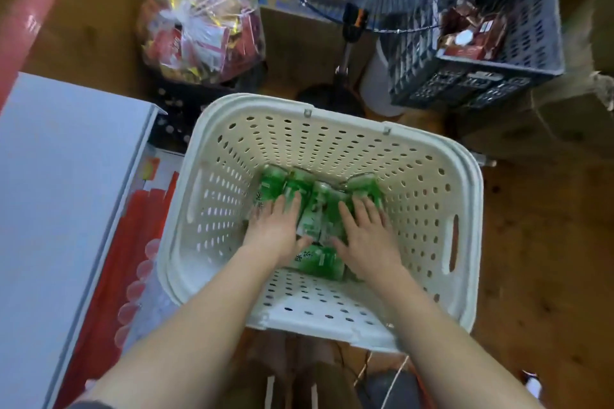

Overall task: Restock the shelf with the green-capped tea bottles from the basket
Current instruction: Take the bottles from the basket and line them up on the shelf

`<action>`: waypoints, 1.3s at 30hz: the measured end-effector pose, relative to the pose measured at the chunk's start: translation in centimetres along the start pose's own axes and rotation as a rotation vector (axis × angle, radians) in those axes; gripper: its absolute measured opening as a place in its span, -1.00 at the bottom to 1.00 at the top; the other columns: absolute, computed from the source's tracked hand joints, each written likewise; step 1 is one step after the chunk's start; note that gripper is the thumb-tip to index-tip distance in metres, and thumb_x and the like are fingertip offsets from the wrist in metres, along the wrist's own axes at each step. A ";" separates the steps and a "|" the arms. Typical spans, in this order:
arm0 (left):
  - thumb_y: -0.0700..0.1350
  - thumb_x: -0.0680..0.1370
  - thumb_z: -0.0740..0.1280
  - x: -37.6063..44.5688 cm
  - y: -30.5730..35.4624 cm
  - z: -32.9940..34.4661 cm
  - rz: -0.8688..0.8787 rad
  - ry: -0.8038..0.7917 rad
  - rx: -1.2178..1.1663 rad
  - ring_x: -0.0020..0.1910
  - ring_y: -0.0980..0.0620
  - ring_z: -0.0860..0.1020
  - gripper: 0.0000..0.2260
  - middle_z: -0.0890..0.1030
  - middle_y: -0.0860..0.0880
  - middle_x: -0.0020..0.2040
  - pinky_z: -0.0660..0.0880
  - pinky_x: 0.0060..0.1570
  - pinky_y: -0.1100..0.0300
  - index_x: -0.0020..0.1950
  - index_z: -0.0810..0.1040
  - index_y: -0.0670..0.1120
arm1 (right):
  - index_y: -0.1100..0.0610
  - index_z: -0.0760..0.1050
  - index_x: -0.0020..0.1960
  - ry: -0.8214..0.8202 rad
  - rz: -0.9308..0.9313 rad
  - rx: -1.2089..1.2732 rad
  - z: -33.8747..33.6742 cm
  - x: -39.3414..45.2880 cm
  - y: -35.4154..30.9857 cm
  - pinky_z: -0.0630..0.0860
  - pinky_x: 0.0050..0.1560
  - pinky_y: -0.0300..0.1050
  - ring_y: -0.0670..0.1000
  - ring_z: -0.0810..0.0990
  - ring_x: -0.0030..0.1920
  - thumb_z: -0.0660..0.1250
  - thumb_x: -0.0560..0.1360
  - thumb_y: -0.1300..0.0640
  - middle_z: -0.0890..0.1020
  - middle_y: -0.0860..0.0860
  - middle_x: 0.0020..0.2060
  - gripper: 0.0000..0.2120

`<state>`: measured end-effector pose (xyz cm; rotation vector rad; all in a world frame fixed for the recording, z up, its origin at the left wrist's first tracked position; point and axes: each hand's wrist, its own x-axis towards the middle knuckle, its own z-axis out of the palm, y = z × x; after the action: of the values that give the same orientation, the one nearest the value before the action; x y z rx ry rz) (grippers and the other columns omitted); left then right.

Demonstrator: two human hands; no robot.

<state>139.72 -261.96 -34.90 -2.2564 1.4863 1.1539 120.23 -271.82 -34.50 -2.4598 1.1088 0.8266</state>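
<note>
1. Nearest, 2 bare forearms reaching down from the bottom edge into the basket (212, 129), both at once, probably to lift more than 1 bottle per trip.
2. Left hand (277, 229) laid palm-down on the bottles (315, 209), fingers straight and slightly spread, not curled round anything; touching rather than gripping, likely feeling for a hold.
3. Right hand (367, 229) the same: flat, fingers fanned, resting on the right side of the cluster, pinching nothing as far as can be seen.
4. Bottles lying on their sides at the bottom of the basket, packed close together, green labels up; caps hard to pick out through blur. Roughly 5 or 6, exact count uncertain. Lying flat because loose in a deep basket, so each needs turning upright before shelving.
5. Basket white, perforated, set on the wooden floor (531, 259) directly below the body, handy for reaching in with both arms.
6. Just left, a pale flat panel (66, 192), possibly the shelf top, with red packaging (133, 236) below it; shelf space for the tea not visible.
7. Farther off, a clear bag (202, 20) of wrapped snacks, a fan stand (345, 53) and a dark crate (481, 76) holding brown packets.
8. Judgement: restocking at the pick-up step, no bottle lifted yet.
</note>
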 end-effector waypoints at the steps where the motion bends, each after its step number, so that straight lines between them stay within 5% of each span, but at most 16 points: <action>1: 0.38 0.62 0.26 0.4 -0.1 0.4 -0.004 -0.027 -0.001 0.71 -0.27 0.07 -0.06 0.01 -0.17 0.76 0.07 0.65 -0.34 0.75 -0.24 0.05 | -0.05 -0.20 0.79 0.035 0.025 0.033 0.2 0.0 0.1 -0.03 0.74 0.30 0.22 -0.14 0.77 -0.01 0.73 -0.38 -0.12 0.13 0.78 -0.21; 6: 0.44 0.56 0.32 2.5 -0.7 2.1 0.014 -0.224 0.057 0.71 -0.30 0.05 0.03 -0.04 -0.16 0.77 0.12 0.62 -0.37 0.75 -0.24 0.06 | 0.09 -0.20 0.79 0.108 0.287 0.341 0.3 1.4 1.9 0.03 0.70 0.16 0.29 0.07 0.75 0.24 0.71 -0.29 0.06 0.23 0.76 -0.07; 11: 0.41 0.50 0.43 5.1 -1.1 1.4 0.102 -0.427 0.103 0.67 -0.27 0.22 0.07 0.06 -0.06 0.76 0.28 0.58 -0.32 0.76 -0.15 0.09 | -0.02 -0.23 0.77 -0.005 0.418 0.530 2.5 2.2 3.2 0.47 0.53 0.33 0.33 0.46 0.53 0.40 0.64 -0.25 0.47 0.27 0.54 0.02; 17: 0.18 0.57 0.48 6.7 -0.5 3.9 0.104 -0.568 0.277 0.60 -0.26 0.30 -0.18 0.28 -0.14 0.68 0.42 0.47 -0.29 0.72 0.17 0.03 | -0.05 -0.34 0.76 -0.076 0.413 0.543 2.1 2.6 3.4 0.52 0.47 0.30 0.33 0.52 0.45 0.48 0.63 -0.07 0.47 0.27 0.50 0.11; 22: -0.07 0.61 0.42 6.8 -0.1 4.6 0.151 -0.505 0.465 0.52 -0.24 0.34 -0.41 0.42 -0.15 0.55 0.42 0.46 -0.24 0.62 0.36 -0.05 | -0.08 -0.41 0.74 -0.110 0.393 0.577 1.8 2.6 3.5 0.47 0.52 0.30 0.31 0.47 0.50 0.51 0.60 0.05 0.39 0.25 0.56 0.17; 27: -0.05 0.58 0.47 6.7 -0.3 4.3 0.201 -0.466 0.518 0.47 -0.18 0.36 -0.49 0.47 -0.12 0.49 0.43 0.44 -0.18 0.52 0.48 -0.07 | -0.26 -0.39 0.72 -0.109 0.434 0.624 1.4 2.6 3.4 0.52 0.47 0.30 0.30 0.54 0.42 0.54 0.56 0.01 0.45 0.23 0.49 0.19; 30: 0.09 0.54 0.51 5.9 -0.7 2.5 0.209 -0.469 0.382 0.41 -0.16 0.43 -0.37 0.49 -0.09 0.44 0.52 0.31 -0.11 0.56 0.43 -0.04 | -0.30 -0.33 0.73 -0.091 0.455 0.649 1.2 2.4 3.3 0.51 0.48 0.31 0.31 0.51 0.45 0.57 0.53 -0.03 0.41 0.23 0.50 0.19; 35: 0.22 0.48 0.52 4.2 -1.9 -0.4 0.171 -0.402 0.160 0.16 -0.12 0.60 -0.26 0.61 -0.01 0.33 0.61 0.07 -0.03 0.59 0.36 0.05 | -0.15 -0.02 0.76 0.000 0.440 0.741 0.4 1.4 2.9 0.66 0.30 0.24 0.18 0.63 0.30 0.59 0.45 -0.04 0.60 0.08 0.38 0.08; 39: 0.30 0.46 0.53 3.2 -1.8 -2.9 0.201 -0.350 0.108 0.22 -0.11 0.60 -0.27 0.63 0.00 0.32 0.61 0.21 -0.06 0.56 0.42 0.10 | 0.03 0.25 0.60 0.098 0.456 0.807 -0.8 0.6 2.0 0.71 0.15 0.16 0.08 0.67 0.13 0.59 0.41 -0.10 0.63 0.03 0.26 -0.12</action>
<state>143.27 -264.91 -35.56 -1.7546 1.6083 1.4002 119.33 -273.86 -34.30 -1.6107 1.6625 0.2586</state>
